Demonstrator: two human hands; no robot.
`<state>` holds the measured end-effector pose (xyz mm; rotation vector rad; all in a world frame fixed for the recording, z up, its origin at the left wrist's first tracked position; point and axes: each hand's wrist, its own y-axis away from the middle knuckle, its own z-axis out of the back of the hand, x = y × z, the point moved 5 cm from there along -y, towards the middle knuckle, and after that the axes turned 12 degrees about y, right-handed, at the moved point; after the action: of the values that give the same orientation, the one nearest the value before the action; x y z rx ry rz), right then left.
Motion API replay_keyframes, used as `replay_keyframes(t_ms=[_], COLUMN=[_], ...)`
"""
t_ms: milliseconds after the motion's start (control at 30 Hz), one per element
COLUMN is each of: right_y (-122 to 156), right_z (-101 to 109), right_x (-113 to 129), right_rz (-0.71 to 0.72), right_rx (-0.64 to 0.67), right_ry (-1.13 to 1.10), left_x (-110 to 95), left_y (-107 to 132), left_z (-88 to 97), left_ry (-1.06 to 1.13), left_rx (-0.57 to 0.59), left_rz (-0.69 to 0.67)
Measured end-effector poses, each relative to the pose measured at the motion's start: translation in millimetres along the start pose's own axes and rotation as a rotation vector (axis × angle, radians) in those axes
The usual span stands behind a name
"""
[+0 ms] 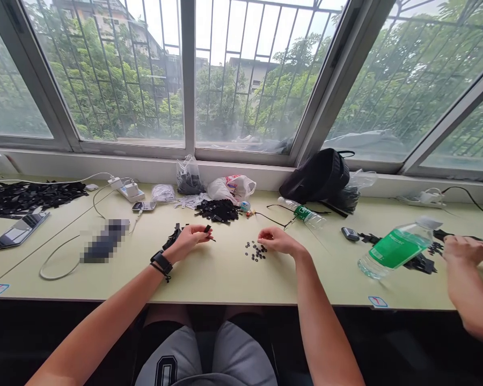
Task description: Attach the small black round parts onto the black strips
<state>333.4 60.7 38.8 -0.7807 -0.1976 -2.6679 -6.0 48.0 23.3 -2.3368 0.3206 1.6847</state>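
The left hand (188, 241) pinches a small black part (207, 229), long axis pointing right; the right hand (277, 240) lies loosely curled, just right of the scattered black rings (255, 250) on the surface (225, 284)

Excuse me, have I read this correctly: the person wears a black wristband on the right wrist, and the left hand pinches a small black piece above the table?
Not quite: the black wristband is on the left wrist, not the right, as the head view shows. The left hand does pinch a small black piece above the table.
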Motion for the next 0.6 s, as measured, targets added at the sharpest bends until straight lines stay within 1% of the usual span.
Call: replay_keyframes(t_ms=[67, 133, 233, 300, 333, 433, 533, 600], right_y=[-2.8, -7.2, -15.4, -19.8, -21.6, -23.7, -23.1, -22.1], right_z=[3.8, 3.2, -11.5, -29.1, -39.4, -64.5, -77.7, -77.9], right_x=[5.8, 17.5, 46.2, 68.1, 78.3, 100.2, 111.1, 113.9], right_rz=[0.028, 0.073, 0.186, 0.277, 0.321, 0.404, 0.466, 0.491], right_rx=[-0.101, -0.197, -0.287, -0.296, -0.278, -0.253, -0.233, -0.250], right_ry=[-0.017, -0.030, -0.008, 0.013, 0.023, 0.074, 0.150, 0.165], left_x=[-2.0, -3.3, -3.8, -3.6, -3.6, -4.0, -4.7, -5.1], left_y=[0.7, 1.7, 3.1, 3.6, 3.6, 3.5, 4.0, 4.9], left_z=[1.1, 1.7, 1.7, 1.1, 0.8, -0.2, -1.9, -2.9], left_ry=[0.011, -0.020, -0.108, -0.150, -0.163, -0.168, -0.131, -0.099], left_rx=[0.004, 0.004, -0.013, -0.020, -0.025, -0.025, -0.022, -0.033], left_rz=[-0.024, -0.048, -0.067, -0.069, -0.071, -0.073, -0.064, -0.052])
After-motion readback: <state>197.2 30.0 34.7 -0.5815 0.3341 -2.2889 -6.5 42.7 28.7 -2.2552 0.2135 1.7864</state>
